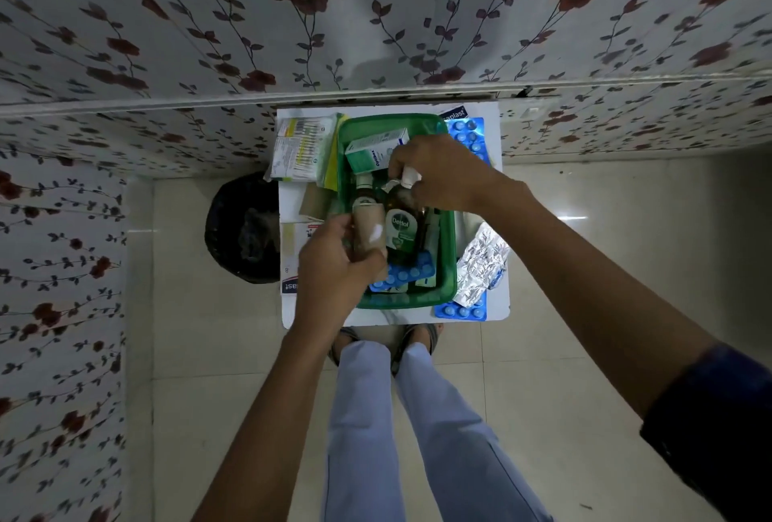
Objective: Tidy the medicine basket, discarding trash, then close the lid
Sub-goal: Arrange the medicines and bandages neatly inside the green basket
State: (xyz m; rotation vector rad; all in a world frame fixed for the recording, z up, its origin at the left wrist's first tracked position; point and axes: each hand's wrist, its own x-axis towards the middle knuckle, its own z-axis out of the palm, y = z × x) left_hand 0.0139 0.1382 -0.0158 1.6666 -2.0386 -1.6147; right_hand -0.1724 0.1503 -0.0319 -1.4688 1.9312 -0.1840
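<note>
A green medicine basket (448, 245) sits on a small white table (392, 317). Inside it stand a dark Dettol bottle (400, 234), another dark bottle (364, 187), a white-green box (374, 151) and blue blister strips (407, 273). My left hand (334, 266) is shut on a beige roll (369, 231) at the basket's left side. My right hand (438, 174) grips the white cap (410, 177) of the Dettol bottle, with a bit of crumpled paper next to its fingers.
A black bin (242, 229) stands on the floor left of the table. Packets and a yellow-green sheet (305, 149) lie at the table's far left, flat cartons (292, 254) at its left edge. Silver foil strips (480, 266) and blue blister strips (461, 310) lie to the right. My feet are under the near edge.
</note>
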